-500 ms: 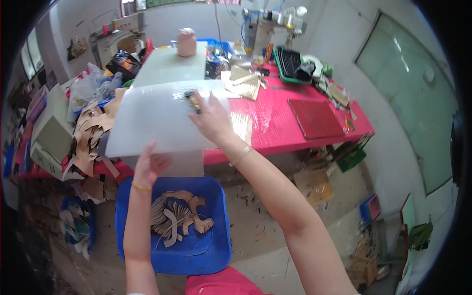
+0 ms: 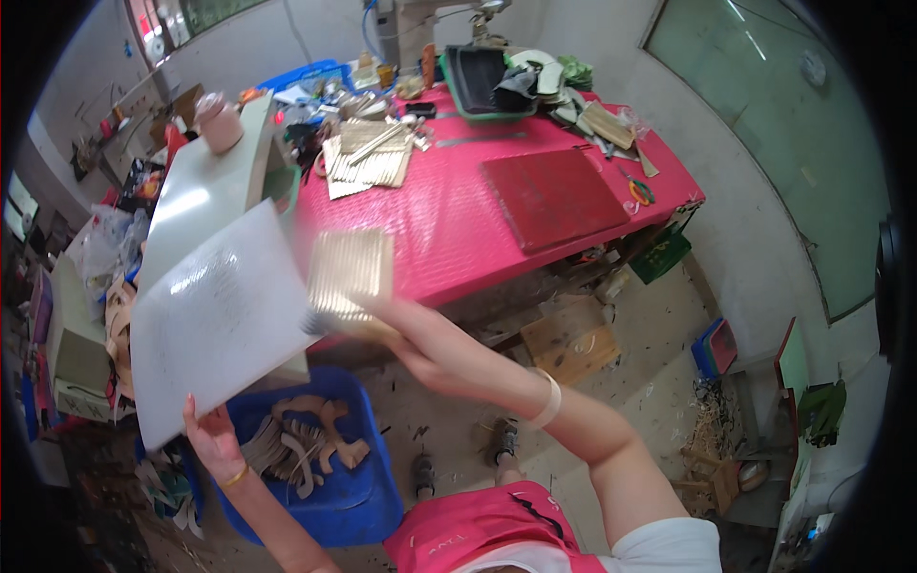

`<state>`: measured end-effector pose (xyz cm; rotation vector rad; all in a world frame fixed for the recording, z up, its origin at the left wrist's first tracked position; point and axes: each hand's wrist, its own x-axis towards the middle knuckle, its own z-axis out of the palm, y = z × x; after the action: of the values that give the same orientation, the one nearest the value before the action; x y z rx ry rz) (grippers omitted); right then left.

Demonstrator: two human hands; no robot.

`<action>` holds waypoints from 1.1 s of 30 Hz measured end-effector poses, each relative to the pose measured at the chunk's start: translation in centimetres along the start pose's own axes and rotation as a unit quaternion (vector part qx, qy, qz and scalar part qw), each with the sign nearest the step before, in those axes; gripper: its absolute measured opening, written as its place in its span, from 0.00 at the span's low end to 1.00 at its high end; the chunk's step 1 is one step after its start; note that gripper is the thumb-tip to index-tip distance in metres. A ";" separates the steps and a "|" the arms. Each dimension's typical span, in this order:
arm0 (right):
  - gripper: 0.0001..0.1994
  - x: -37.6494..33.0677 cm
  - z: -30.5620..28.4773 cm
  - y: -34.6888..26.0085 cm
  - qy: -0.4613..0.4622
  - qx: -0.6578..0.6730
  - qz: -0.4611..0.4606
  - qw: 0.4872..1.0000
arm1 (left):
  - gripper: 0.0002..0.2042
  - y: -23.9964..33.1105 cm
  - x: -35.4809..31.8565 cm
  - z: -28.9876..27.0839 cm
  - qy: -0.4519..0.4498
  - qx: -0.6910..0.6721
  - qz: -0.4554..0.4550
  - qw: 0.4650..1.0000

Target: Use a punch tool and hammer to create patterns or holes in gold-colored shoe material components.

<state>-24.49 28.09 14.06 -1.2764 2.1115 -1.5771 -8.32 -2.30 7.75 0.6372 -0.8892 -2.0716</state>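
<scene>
- Tilting white board (image 2: 215,320) now, lower edge gripped by left hand (image 2: 212,441) over blue bin (image 2: 368,497).
- Swept clear: right hand (image 2: 368,320), blurred, grip unclear, at tan ribbed sheet (image 2: 349,272) on pink counter (image 2: 458,224).

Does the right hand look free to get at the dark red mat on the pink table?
Probably not at once: the right hand is blurred and appears to hold a tan ribbed sheet. The dark red mat itself lies bare, with open pink table between.
</scene>
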 end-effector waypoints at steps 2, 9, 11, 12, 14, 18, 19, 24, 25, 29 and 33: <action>0.26 -7.2 -4.9 0.5 -0.015 0.178 0.153 0.972 | 0.22 -1.2 -3.1 1.1 0.015 -0.007 0.018 1.000; 0.07 -30.3 -12.9 8.4 0.242 0.467 0.485 0.699 | 0.20 -7.2 -17.6 12.4 0.011 -0.011 -0.016 1.000; 0.07 -32.1 -14.0 9.8 0.266 0.500 0.473 0.675 | 0.18 -10.4 -18.7 15.9 -0.048 -0.042 -0.097 0.993; 0.07 -32.5 -14.8 10.3 0.296 0.528 0.456 0.652 | 0.17 -12.7 -18.3 17.7 -0.069 -0.052 -0.134 0.987; 0.07 -31.7 -16.0 11.9 0.294 0.480 0.466 0.683 | 0.14 -18.1 -16.8 22.3 -0.103 -0.062 -0.217 0.969; 0.05 -29.3 -17.8 14.4 0.345 0.317 0.452 0.759 | 0.14 -31.4 -13.0 30.7 -0.110 -0.076 -0.308 0.942; 0.05 -28.8 -18.1 14.9 0.346 0.318 0.451 0.759 | 0.15 -34.5 -11.9 32.3 -0.125 -0.082 -0.339 0.929; 0.06 -29.5 -18.6 16.1 0.450 0.203 0.472 0.730 | 0.13 -52.4 -9.0 37.3 -0.076 -0.119 -0.459 0.877; 0.06 -29.6 -18.4 16.5 0.458 0.174 0.489 0.721 | 0.13 -54.8 -9.2 38.0 -0.077 -0.116 -0.463 0.875; 0.05 -26.9 -17.1 17.2 0.529 0.161 0.539 0.635 | 0.14 -60.6 -9.3 41.0 -0.062 -0.164 -0.480 0.859; 0.05 -23.5 -13.9 18.8 0.571 0.185 0.547 0.584 | 0.15 -59.8 -10.3 41.6 -0.120 -0.050 -0.559 0.819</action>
<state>-28.46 55.73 -3.87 1.4350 1.9073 -1.9619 -58.16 48.70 -10.31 1.0006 -0.5369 -3.2851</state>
